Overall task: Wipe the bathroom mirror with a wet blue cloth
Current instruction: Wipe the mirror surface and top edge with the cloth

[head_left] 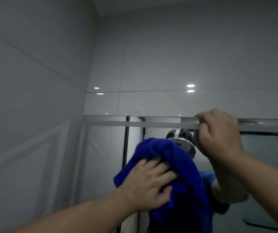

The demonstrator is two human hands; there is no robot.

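With the left hand [149, 180] pressing the bunched cloth [166, 167] flat-fingered on the mirror [104, 148] near 6 o'clock and the right hand [219, 135] curled over its top edge at 2 o'clock, I'd spread the cloth flatter and wipe in overlapping passes downward.

Cloth [182, 167] — plush, matt; mirror [104, 148] — glossy glass, frosted band; wall tiles [151, 64] seemingly glossy.

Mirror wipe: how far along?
Done: the blue cloth is picked up and bunched against the mirror. In hand: the left hand presses it to the glass just below the frosted top band, while the right hand grips the mirror's top edge. Left: the glass to either side and below; no wet streaks can be made out, so coverage is unclear.
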